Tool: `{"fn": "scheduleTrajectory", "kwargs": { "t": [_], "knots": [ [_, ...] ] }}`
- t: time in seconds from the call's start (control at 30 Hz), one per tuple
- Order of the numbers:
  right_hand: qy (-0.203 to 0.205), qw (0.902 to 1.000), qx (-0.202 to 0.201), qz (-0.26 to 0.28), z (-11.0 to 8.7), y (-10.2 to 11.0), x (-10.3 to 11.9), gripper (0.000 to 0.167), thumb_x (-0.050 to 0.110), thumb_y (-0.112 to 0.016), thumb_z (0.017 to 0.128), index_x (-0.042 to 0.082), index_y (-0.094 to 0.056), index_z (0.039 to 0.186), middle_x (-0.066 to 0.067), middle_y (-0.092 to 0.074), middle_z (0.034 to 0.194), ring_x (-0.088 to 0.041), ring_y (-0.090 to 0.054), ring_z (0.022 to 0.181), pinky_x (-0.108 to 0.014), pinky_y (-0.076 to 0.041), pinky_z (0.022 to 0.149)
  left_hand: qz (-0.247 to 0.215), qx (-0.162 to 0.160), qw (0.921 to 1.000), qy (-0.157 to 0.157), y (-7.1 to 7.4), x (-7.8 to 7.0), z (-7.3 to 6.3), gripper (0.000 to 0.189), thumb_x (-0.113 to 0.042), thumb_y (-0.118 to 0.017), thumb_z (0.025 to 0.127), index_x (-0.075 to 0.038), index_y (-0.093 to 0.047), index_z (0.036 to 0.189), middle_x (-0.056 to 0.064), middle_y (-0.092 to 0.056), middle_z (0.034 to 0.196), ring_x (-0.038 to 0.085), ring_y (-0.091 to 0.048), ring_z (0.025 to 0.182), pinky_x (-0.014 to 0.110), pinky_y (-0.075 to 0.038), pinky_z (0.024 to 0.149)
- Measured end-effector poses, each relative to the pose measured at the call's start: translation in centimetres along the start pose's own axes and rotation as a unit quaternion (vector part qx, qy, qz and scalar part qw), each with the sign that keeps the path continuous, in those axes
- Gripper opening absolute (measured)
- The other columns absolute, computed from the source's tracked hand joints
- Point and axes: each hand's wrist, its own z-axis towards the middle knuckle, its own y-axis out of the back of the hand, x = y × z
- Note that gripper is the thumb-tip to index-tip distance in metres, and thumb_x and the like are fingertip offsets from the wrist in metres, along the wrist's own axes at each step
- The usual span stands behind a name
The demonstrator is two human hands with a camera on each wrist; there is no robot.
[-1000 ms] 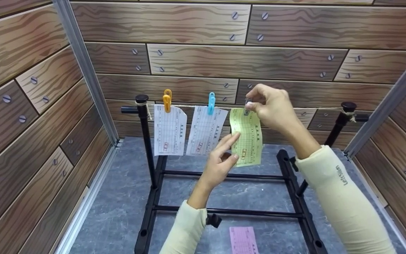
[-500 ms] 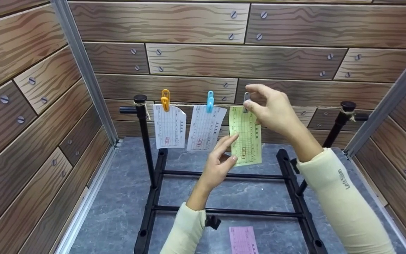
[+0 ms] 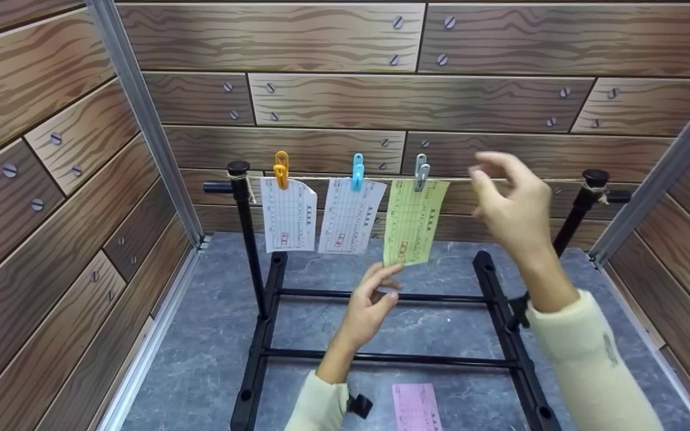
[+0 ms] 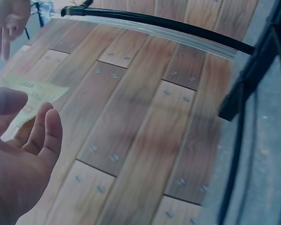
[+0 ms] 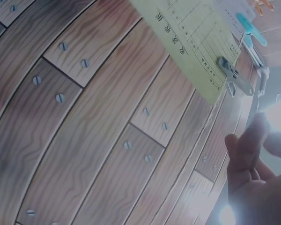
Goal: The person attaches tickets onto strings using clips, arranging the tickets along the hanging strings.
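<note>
A yellow-green printed slip (image 3: pixel 415 221) hangs from a thin string, held by a grey clothespin (image 3: pixel 421 172). To its left hang two white slips (image 3: pixel 288 216), one under an orange clothespin (image 3: pixel 282 170), the other under a light blue clothespin (image 3: pixel 357 172). My left hand (image 3: pixel 369 311) is at the lower edge of the yellow-green slip, fingers relaxed; whether they touch it I cannot tell. Apart from the slip and to its right, my right hand (image 3: pixel 516 209) is raised with loosely bent fingers and nothing in them. The right wrist view shows the grey clothespin (image 5: pixel 235 76) gripping the slip's corner.
The string runs between two black posts (image 3: pixel 249 239) of a black frame (image 3: pixel 393 358) standing on a grey floor. A pink slip (image 3: pixel 415 407) lies on the floor near the front. Wood-patterned walls (image 3: pixel 345 102) enclose the back and sides.
My right hand has let go of the grey clothespin and moved right. My left hand has slid down toward the yellow-green slip's bottom edge, and the slip now hangs tilted.
</note>
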Motion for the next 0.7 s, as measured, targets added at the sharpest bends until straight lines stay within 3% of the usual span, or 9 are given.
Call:
{"fn": "scheduleTrajectory", "kwargs": {
  "t": [0.13,0.3,0.43,0.5,0.6,0.7],
  "knots": [
    [0.017,0.9983,-0.050,0.026,-2.1,1.3,-1.2,0.017,0.003,-0.067,0.096,-0.001,-0.073,0.111,-0.004,-0.073,0.090,-0.015,-0.056,0.042,-0.023,-0.049,0.042,0.006,-0.014,0.9999,0.007,-0.3,0.9,-1.9,0.046,0.015,-0.055,0.091,0.007,-0.057,0.136,0.024,-0.049,0.141,0.038,-0.061,0.105,0.028,-0.052,0.080],
    [0.034,0.9978,-0.043,0.037,-5.6,2.5,-3.0,0.015,-0.007,-0.062,0.095,-0.007,-0.072,0.106,-0.011,-0.072,0.083,-0.015,-0.055,0.043,-0.021,-0.048,0.042,0.059,-0.041,0.9970,0.027,-0.9,0.3,-4.4,0.041,0.020,-0.053,0.087,0.010,-0.062,0.126,0.027,-0.055,0.131,0.046,-0.062,0.097,0.027,-0.053,0.073],
    [-0.010,0.9994,0.034,-0.005,-9.3,3.2,-5.2,0.016,-0.005,-0.063,0.095,-0.003,-0.072,0.108,-0.010,-0.071,0.083,-0.019,-0.058,0.049,-0.024,-0.049,0.045,0.102,-0.084,0.9871,0.091,-0.9,2.1,-6.9,0.035,0.015,-0.056,0.089,0.006,-0.068,0.120,0.021,-0.061,0.126,0.037,-0.063,0.097,0.028,-0.053,0.076],
    [-0.043,0.9934,0.096,-0.047,-11.3,3.6,-6.6,0.018,0.000,-0.065,0.096,0.001,-0.072,0.113,-0.008,-0.070,0.086,-0.019,-0.060,0.055,-0.026,-0.051,0.049,0.122,-0.101,0.9796,0.124,-0.8,3.6,-8.3,0.032,0.012,-0.058,0.089,0.003,-0.071,0.117,0.017,-0.063,0.124,0.031,-0.063,0.098,0.029,-0.052,0.078],
    [-0.082,0.9719,0.189,-0.114,-14.3,4.4,-9.5,0.025,0.008,-0.067,0.097,0.005,-0.069,0.121,-0.006,-0.068,0.095,-0.016,-0.061,0.066,-0.030,-0.052,0.059,0.167,-0.110,0.9655,0.167,-0.7,5.3,-10.3,0.029,0.008,-0.061,0.088,-0.003,-0.074,0.112,0.010,-0.066,0.116,0.020,-0.061,0.094,0.029,-0.051,0.079],
    [-0.106,0.9487,0.244,-0.171,-17.5,5.1,-12.9,0.028,0.011,-0.069,0.095,0.004,-0.069,0.122,-0.009,-0.069,0.108,-0.017,-0.063,0.081,-0.038,-0.054,0.072,0.238,-0.089,0.9455,0.203,-1.1,6.1,-12.4,0.032,0.007,-0.062,0.085,-0.007,-0.074,0.111,0.004,-0.065,0.107,0.019,-0.061,0.092,0.034,-0.051,0.082]
  ]
}}
